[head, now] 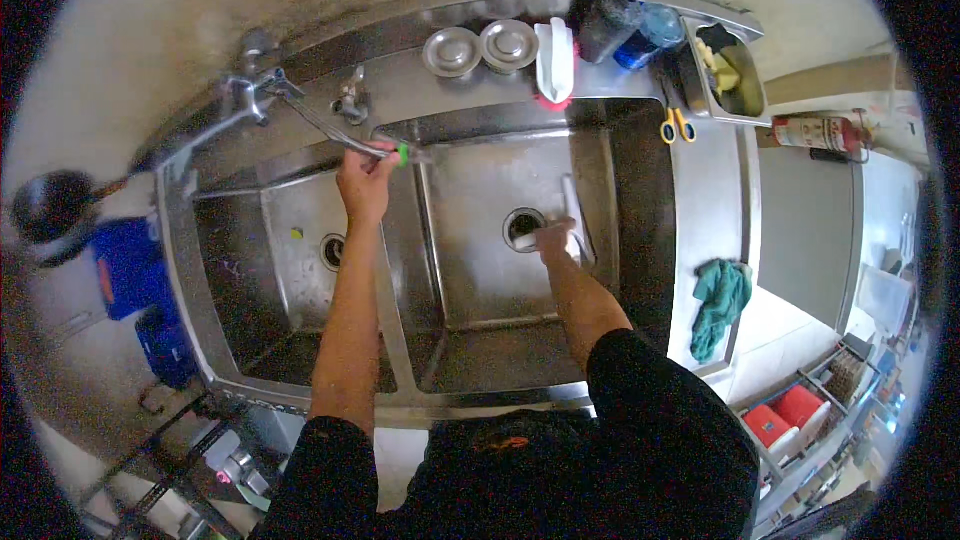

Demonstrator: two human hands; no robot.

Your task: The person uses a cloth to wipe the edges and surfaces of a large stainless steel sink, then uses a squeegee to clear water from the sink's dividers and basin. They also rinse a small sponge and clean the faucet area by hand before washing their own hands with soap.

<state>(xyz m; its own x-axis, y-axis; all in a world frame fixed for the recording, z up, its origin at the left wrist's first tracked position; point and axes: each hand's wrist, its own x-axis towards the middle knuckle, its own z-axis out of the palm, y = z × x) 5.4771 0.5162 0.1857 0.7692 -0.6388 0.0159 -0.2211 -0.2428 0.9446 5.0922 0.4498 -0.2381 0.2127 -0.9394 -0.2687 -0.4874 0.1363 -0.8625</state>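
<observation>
My left hand (363, 184) grips the metal swivel spout (330, 133) of the wall faucet (251, 99), close to its green tip (403, 155). The spout reaches over the divider between two stainless steel sink basins. Down in the right basin (480, 285), my right hand (555, 236) is beside the round drain (523, 223), its fingers around a blurred white object (528, 241) that overlaps the drain opening. Behind that hand a long white thing (573, 199) lies along the basin floor. Whether the two white parts are one piece I cannot tell.
Two steel bowls (453, 51), a white and pink brush (555, 64), dark and blue bottles (646, 37), and a steel pan (731, 79) line the back ledge. Yellow-handled scissors (677, 127) and a green cloth (720, 307) are at right. A yellow-green scrap (297, 233) lies in the left basin.
</observation>
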